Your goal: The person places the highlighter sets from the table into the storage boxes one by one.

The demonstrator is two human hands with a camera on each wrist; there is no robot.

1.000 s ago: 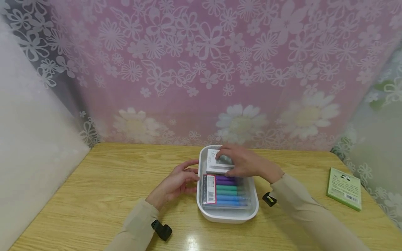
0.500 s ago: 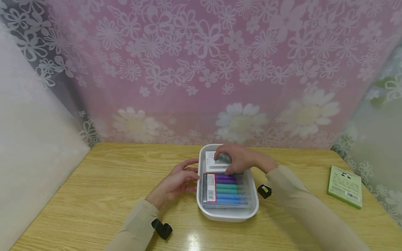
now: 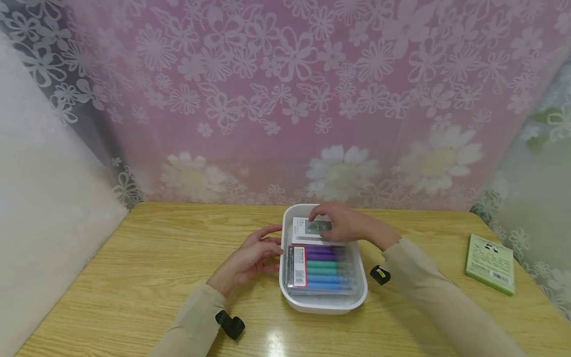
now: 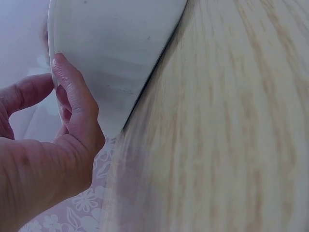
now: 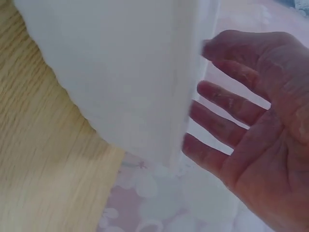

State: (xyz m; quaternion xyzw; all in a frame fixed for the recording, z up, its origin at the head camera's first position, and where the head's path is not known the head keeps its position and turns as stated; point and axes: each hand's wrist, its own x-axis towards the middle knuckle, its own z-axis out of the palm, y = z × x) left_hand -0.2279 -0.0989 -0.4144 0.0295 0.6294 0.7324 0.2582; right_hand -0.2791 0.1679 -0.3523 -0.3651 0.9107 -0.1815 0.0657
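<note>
A white plastic basket [image 3: 323, 308] stands on the table. Inside its far half lies a white box [image 3: 300, 232] with a grey panel on top and printed lettering. In the near half sits a clear pack of colored pens [image 3: 322, 267], purple, green and blue, with a red-edged label. My right hand [image 3: 341, 223] is over the white box, fingers loosely bent and spread; in the right wrist view its fingertips reach past the basket's rim. My left hand [image 3: 250, 255] touches the basket's left side, its fingertips against the outer wall [image 4: 111, 58] and rim.
A green packet [image 3: 490, 263] with a panda picture lies at the table's right side. The wooden table [image 3: 178, 248] ends at the back against a pink flowered curtain [image 3: 276, 99]. Small black devices [image 3: 230, 325] hang at both wrists.
My right thumb has come away from the box's near edge and the fingers have loosened. The box lies slightly closer to the pens. My left hand stays at the basket's side.
</note>
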